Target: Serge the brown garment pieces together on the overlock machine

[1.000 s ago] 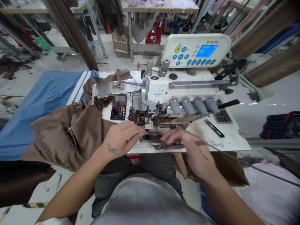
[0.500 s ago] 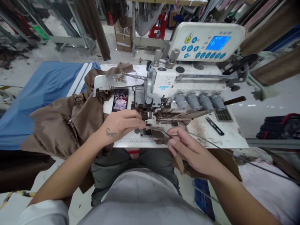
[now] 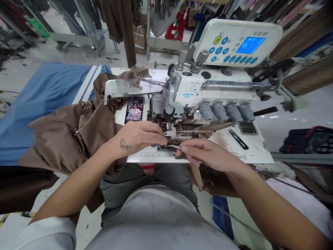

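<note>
In front of me stands a white overlock sewing machine [image 3: 189, 92] with its lower front uncovered near the needles. My left hand [image 3: 140, 137] rests at the needle area, its fingers pressed together; what is between the tips is hidden. From the right, my right hand [image 3: 203, 151] pinches slim pale tweezers [image 3: 173, 147], whose points reach left to the left fingertips, below the presser foot [image 3: 170, 132]. Brown fabric [image 3: 62, 135] lies bunched to the left of the machine, beside my left forearm.
A phone [image 3: 134, 110] with a lit screen lies left of the needles. Black thread snips [image 3: 238, 139] rest on the white table [image 3: 257, 152] at right. The control panel [image 3: 236, 43] rises above the machine. Blue fabric [image 3: 52, 104] spreads at far left.
My right hand has moved left and up, bringing the tweezers to my left fingertips. The dark cord beside it now shows lower. My left hand has shifted slightly right.
</note>
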### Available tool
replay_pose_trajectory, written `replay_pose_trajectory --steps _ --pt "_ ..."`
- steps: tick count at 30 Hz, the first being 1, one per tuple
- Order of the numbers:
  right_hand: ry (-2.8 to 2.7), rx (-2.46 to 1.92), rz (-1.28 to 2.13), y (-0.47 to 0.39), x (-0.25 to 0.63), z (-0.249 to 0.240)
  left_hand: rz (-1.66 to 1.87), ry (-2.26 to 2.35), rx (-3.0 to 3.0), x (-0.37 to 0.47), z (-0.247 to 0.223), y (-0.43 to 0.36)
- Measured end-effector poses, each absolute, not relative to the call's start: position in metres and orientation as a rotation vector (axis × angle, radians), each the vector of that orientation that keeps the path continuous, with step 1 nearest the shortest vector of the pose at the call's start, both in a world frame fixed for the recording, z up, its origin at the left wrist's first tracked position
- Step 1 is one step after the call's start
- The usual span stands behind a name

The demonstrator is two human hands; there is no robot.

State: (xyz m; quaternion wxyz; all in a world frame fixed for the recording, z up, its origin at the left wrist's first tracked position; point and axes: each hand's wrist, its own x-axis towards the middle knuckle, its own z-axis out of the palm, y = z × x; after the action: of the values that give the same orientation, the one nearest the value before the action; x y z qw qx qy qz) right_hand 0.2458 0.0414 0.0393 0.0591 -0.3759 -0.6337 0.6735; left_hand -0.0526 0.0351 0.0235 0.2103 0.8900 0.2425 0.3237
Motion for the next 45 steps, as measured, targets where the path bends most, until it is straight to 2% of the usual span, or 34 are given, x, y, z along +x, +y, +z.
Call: replay_pose_trajectory --steps 11,19,22,27,30,38,45 --pt "-1.858 -1.063 2.066 0.039 0.242 0.035 0.917 0.704 2.516 -0.049 0.023 0.034" --pt "-1.763 -1.178 1.997 0.036 0.225 0.047 0.949 0.957 2.622 -0.058 0.016 0.058" --pt "-2.031 -1.324 1.690 0.038 0.210 0.061 1.069 0.994 2.571 -0.062 0.006 0.081" --pt "-2.682 -1.651 0.582 0.042 0.183 0.081 1.166 0.969 2.435 -0.066 -0.014 0.101" --pt "-2.867 -1.763 0.227 0.041 0.171 0.083 1.308 0.924 2.278 -0.067 -0.025 0.098" --pt "-3.011 -1.969 -0.147 0.035 0.141 0.085 1.534 0.949 2.027 -0.074 -0.044 0.096" --pt "-3.074 -1.990 -0.102 0.043 0.130 0.090 1.540 0.975 2.025 -0.077 -0.051 0.100"
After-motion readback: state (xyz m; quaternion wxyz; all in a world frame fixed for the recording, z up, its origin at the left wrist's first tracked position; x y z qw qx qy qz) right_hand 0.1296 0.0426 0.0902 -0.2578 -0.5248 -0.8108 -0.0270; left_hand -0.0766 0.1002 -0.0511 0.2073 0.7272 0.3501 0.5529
